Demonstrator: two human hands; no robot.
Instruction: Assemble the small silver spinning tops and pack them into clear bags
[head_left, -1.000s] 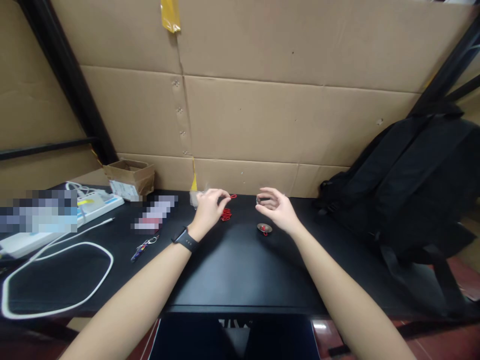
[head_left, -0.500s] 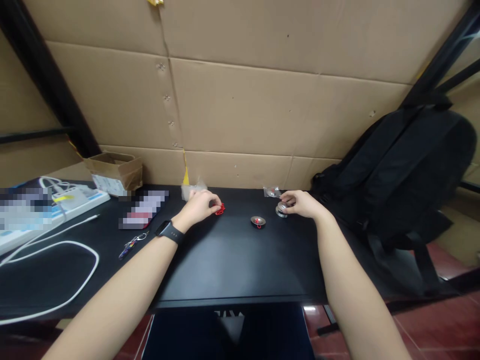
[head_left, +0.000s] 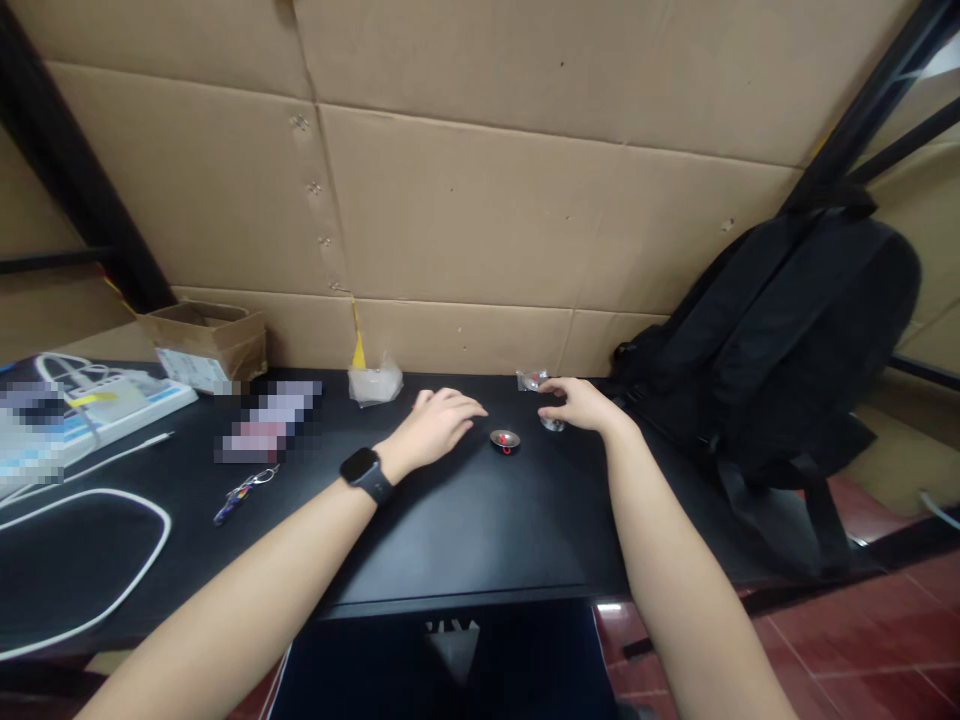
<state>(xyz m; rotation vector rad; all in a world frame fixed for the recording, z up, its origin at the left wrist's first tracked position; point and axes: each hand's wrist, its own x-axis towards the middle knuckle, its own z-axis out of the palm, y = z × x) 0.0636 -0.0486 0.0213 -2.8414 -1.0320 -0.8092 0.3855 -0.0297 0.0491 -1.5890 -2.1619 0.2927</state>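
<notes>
A small round metal dish (head_left: 505, 440) with red handles and something red inside lies on the black table. My left hand (head_left: 444, 425), with a dark watch on its wrist, is left of the dish, fingers stretched toward it. I see nothing held in that hand. A speck of red shows behind its knuckles; the rest is hidden. To the dish's right, my right hand (head_left: 583, 404) hovers with thumb and fingers apart over a small shiny round metal piece (head_left: 553, 425), partly covered by the thumb. A small clear packet (head_left: 532, 380) lies just beyond its fingertips.
A clear plastic bag (head_left: 375, 385) and an open cardboard box (head_left: 210, 345) stand along the cardboard wall. At left are a keyring (head_left: 244, 494), a blurred-out flat item (head_left: 274, 420), a white cable (head_left: 161, 520) and a power strip (head_left: 142, 410). A black backpack (head_left: 780, 330) is at right.
My left hand has left the red pieces and moved right toward the dish, its fingers straightening. My right hand's fingers have spread from the metal piece. The view has shifted slightly.
</notes>
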